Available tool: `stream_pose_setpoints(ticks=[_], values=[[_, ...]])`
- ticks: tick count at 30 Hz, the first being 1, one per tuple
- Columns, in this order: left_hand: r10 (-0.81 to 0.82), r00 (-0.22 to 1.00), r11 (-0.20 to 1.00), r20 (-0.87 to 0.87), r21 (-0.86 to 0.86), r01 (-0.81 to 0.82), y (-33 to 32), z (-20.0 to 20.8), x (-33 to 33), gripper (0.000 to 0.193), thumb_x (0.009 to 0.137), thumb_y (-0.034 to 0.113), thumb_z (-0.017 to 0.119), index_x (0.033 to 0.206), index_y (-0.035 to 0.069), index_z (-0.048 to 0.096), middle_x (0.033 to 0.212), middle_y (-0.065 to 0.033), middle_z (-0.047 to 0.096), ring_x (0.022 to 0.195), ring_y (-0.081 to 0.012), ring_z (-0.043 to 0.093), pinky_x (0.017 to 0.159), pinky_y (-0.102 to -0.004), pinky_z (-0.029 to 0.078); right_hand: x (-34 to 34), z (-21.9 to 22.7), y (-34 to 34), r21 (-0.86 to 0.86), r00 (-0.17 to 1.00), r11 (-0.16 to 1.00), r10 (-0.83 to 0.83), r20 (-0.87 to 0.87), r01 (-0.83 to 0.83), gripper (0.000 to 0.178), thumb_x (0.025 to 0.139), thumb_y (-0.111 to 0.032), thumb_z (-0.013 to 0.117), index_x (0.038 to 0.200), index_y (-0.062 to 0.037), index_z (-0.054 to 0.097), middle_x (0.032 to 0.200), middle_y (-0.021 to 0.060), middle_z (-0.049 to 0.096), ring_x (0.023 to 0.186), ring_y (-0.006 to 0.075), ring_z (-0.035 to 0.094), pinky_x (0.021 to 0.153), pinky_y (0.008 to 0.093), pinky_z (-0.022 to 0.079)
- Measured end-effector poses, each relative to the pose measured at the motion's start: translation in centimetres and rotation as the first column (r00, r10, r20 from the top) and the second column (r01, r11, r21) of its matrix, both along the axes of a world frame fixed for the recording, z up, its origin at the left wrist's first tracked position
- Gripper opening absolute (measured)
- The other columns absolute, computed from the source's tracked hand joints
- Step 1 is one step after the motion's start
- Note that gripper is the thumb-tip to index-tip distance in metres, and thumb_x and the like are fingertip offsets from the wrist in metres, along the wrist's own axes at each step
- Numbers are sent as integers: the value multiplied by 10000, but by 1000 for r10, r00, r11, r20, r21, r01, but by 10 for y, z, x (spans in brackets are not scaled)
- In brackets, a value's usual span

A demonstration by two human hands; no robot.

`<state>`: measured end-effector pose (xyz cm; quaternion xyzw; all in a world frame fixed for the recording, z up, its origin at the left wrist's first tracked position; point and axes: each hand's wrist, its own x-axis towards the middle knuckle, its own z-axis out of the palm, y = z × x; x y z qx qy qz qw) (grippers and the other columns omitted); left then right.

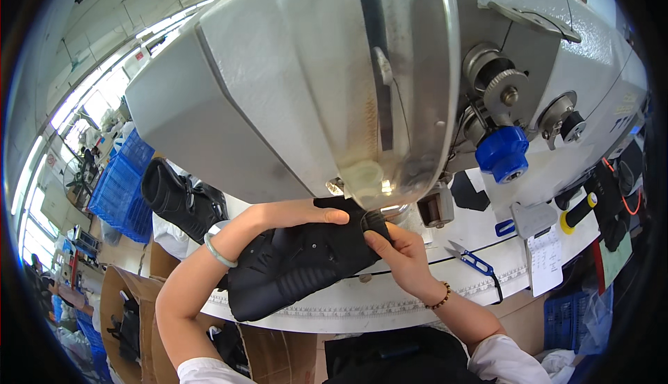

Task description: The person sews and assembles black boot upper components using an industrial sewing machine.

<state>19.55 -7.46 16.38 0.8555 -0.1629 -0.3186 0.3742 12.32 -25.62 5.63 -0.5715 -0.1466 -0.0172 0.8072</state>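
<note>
Overhead, sewing machine (306,85) above hands (348,234).

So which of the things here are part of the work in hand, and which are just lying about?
In the work:
- black boot upper, held by left hand and right hand
- grey sewing machine above it

Lying about:
- blue-handled snips
- second black boot
- blue crates
- cardboard box

Bright window daylight from left; fisheye-bent edges, dark rim
</note>
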Motion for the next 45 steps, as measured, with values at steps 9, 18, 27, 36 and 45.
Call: stream_pose_setpoints(ticks=[9, 18, 27, 36, 45], values=[[-55, 979, 993, 194, 114, 33, -18, 32, -11, 496, 768, 442, 635, 959, -15, 627, 891, -81, 638, 790, -139, 595, 734, -239, 461, 4, -4, 0, -75, 997, 997, -10, 79, 16, 339, 873, -198, 561, 629, 37, 539, 499, -44, 417, 487, 12, 338, 400, 216, 248], [-30, 975, 998, 220, 68, 15, -14, 18, -10, 581, 770, 538, 583, 937, -17, 632, 871, -78, 636, 785, -141, 594, 723, -238, 460, 2, -3, 0, -22, 1000, 999, -23, 4, 23, 344, 874, -209, 564, 626, 29, 546, 515, -68, 415, 499, 2, 337, 408, 201, 235], [169, 985, 942, -43, -288, -174, -5, -19, -16, 564, 744, 436, 661, 1047, -30, 563, 947, -87, 603, 869, -138, 566, 789, -247, 443, -5, 16, -22, 109, 979, 984, 156, -129, -143, 226, 861, -131, 552, 1017, 30, 578, 848, -6, 593, 774, 33, 502, 665, 178, 401], [139, 956, 969, 258, -233, -78, -16, -6, -32, 614, 698, 249, 727, 1161, -51, 458, 1056, -97, 554, 970, -163, 520, 888, -270, 398, 21, -2, -55, 31, 869, 877, 480, -123, -480, 310, 794, -35, 550, 1100, 13, 563, 971, 36, 613, 879, 70, 539, 809, 225, 427], [101, 994, 920, 39, -385, -78, -9, -19, -16, 566, 694, 217, 729, 1121, -63, 485, 1065, -101, 555, 967, -143, 516, 877, -273, 408, 20, 7, -57, -34, 878, 880, 470, -85, -474, 267, 800, -39, 528, 1057, 8, 581, 952, 23, 613, 852, 61, 538, 787, 215, 428]])
